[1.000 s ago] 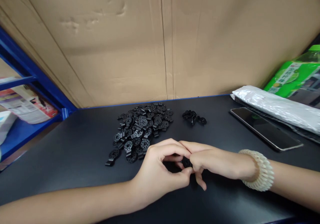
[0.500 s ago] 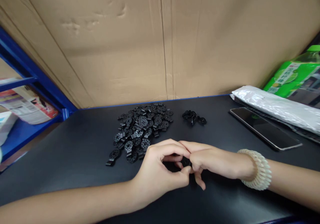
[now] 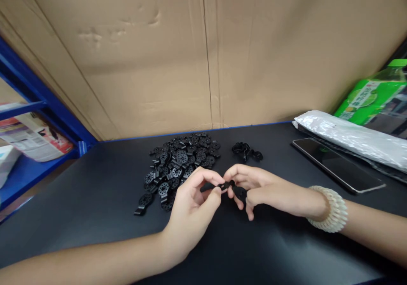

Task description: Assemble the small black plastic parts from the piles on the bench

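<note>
Black tabletop (image 3: 95, 200), hands pinching what looks like black clips (image 3: 227, 186), parts pile (image 3: 178, 162) behind, phone (image 3: 337, 164) right.

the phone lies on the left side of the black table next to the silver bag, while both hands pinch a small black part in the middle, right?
Not quite. The head view shows the phone on the right side of the black table, next to the silver bag. The rest holds: the left hand and right hand both pinch a small black part in the middle.
</note>
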Demonstrator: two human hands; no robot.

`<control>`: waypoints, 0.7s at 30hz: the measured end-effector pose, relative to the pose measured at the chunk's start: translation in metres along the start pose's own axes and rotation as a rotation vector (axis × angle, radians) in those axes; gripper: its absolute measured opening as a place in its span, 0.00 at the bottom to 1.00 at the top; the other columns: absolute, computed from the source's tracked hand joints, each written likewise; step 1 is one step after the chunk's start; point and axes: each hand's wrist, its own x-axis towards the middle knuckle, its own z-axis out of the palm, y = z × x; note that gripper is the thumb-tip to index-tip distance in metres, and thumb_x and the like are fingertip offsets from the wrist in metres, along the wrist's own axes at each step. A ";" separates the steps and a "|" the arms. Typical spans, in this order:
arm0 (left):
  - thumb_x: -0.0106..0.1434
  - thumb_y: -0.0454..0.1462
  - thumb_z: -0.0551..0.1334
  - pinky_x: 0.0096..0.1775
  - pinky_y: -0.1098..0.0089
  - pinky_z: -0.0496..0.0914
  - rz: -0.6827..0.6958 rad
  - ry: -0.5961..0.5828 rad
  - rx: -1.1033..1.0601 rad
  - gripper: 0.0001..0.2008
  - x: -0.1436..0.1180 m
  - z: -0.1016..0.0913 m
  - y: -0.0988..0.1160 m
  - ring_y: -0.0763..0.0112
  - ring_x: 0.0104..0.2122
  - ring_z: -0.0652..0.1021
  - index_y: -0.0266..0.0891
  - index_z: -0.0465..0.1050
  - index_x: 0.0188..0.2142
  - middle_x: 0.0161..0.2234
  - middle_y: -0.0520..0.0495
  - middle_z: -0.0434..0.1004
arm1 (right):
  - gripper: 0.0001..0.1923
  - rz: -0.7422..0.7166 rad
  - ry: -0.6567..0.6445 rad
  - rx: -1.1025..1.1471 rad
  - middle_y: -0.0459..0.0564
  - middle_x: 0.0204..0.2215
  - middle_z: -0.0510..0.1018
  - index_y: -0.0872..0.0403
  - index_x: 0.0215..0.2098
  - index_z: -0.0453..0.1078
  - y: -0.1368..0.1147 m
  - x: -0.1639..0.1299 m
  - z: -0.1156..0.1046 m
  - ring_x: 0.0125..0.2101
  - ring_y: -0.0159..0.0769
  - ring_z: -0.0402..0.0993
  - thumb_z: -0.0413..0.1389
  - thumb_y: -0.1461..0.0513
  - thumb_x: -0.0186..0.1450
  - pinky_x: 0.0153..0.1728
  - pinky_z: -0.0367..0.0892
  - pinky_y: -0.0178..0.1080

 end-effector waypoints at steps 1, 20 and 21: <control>0.59 0.28 0.59 0.37 0.75 0.73 0.009 -0.013 0.011 0.06 0.000 0.000 0.000 0.73 0.34 0.75 0.38 0.72 0.33 0.32 0.51 0.70 | 0.22 -0.040 0.026 -0.094 0.46 0.35 0.68 0.53 0.43 0.62 -0.001 -0.001 -0.002 0.33 0.33 0.69 0.49 0.72 0.49 0.26 0.71 0.34; 0.58 0.29 0.57 0.39 0.70 0.69 -0.075 -0.112 0.060 0.06 -0.001 0.001 0.001 0.69 0.36 0.71 0.38 0.70 0.33 0.34 0.49 0.68 | 0.30 -0.459 0.302 -1.175 0.54 0.63 0.60 0.50 0.64 0.52 -0.004 0.001 -0.094 0.62 0.45 0.56 0.51 0.62 0.65 0.60 0.58 0.52; 0.58 0.28 0.57 0.39 0.70 0.69 -0.076 -0.114 0.063 0.06 -0.001 0.002 0.000 0.69 0.36 0.71 0.38 0.70 0.33 0.34 0.49 0.68 | 0.30 -0.471 0.313 -1.225 0.55 0.64 0.57 0.50 0.65 0.51 -0.003 0.003 -0.090 0.63 0.46 0.53 0.51 0.61 0.66 0.61 0.55 0.53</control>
